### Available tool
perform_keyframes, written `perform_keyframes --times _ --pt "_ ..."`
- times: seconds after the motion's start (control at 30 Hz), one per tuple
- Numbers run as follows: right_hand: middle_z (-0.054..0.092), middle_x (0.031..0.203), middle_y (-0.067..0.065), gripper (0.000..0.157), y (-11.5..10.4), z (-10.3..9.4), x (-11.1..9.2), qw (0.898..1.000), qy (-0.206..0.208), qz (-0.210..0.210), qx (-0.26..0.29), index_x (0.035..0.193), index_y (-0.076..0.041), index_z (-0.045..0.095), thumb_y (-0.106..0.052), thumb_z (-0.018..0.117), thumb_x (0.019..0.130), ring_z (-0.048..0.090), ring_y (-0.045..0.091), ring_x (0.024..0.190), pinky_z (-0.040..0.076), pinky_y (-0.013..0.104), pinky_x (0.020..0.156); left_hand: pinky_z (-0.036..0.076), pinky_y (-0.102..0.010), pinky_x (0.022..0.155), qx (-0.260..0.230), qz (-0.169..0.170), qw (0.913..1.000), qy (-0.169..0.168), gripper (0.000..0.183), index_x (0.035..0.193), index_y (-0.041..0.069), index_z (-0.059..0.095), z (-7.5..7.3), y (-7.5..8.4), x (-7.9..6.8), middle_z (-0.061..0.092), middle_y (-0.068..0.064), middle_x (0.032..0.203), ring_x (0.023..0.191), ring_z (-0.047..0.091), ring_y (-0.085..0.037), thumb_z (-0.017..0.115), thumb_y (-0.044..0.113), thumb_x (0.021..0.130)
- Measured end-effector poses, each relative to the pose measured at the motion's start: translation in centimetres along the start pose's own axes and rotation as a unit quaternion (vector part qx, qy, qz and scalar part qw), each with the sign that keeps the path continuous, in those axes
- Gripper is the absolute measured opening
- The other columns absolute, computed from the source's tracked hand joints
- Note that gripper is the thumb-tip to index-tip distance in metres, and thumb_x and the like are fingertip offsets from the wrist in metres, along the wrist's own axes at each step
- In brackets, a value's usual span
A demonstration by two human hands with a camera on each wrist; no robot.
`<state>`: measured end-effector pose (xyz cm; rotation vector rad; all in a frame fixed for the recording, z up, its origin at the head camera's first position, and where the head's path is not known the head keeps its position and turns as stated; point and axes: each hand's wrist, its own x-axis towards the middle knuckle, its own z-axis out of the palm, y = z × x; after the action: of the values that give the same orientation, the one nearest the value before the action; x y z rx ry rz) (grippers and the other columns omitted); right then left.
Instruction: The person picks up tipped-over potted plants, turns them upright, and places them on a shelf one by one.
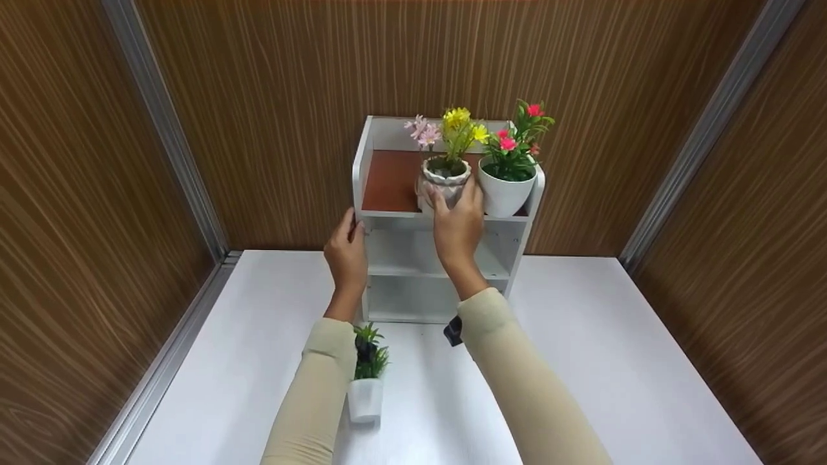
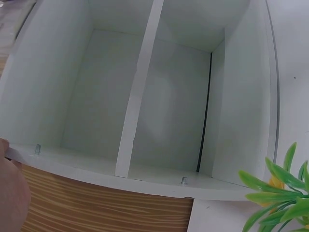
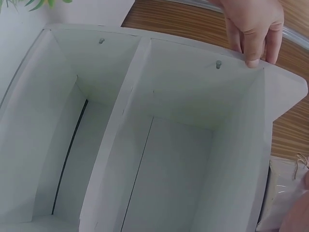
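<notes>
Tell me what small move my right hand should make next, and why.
I'd ease the pot with yellow flowers slightly back before letting go: your right hand grips it, it appears close to the shelf unit's front edge, brown top surface extends farther back, and your left hand holds the unit's side.

three plant pots [image 1: 450,187] [image 1: 506,197] [image 1: 366,400], two hands [image 1: 347,258] [image 1: 460,229] and two sleeves [image 1: 307,400] [image 1: 533,387] are counted. one shelf unit [image 1: 391,181] with two lower compartments [image 1: 420,248] [image 1: 410,298] is recorded. one table [image 1: 568,355] and three wood-patterned walls [image 1: 297,64] [image 1: 77,194] [image 1: 749,194] are noted.
</notes>
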<state>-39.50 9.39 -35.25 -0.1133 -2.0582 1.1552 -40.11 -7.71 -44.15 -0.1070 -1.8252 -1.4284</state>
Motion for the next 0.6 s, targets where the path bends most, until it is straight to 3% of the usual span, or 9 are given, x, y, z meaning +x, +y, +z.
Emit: perform_keyframes --times 0.3,0.6 --pt "0.046 0.153 0.015 0.076 0.3 0.3 -0.1 1.0 -0.009 0.007 0.007 0.153 0.0 0.038 -0.037 0.071 0.095 0.044 0.028 0.142 0.038 0.042 0.117 0.058 -0.032 0.094 0.005 0.003 1.0 0.004 0.038 0.139 0.005 0.06 0.0 -0.2 -0.2 0.068 -0.013 0.131 0.115 0.067 -0.021 0.061 0.012 0.101" --pt "0.045 0.154 0.016 0.075 0.9 0.4 -0.9 1.0 0.007 -0.02 0.02 0.153 0.0 0.038 -0.036 0.071 0.095 0.044 0.029 0.142 0.038 0.042 0.117 0.056 -0.032 0.097 0.014 0.009 0.9999 0.001 0.04 0.141 0.007 0.059 -0.1 -0.2 -0.1 0.066 -0.012 0.134 0.12 0.065 -0.021 0.061 0.012 0.101"
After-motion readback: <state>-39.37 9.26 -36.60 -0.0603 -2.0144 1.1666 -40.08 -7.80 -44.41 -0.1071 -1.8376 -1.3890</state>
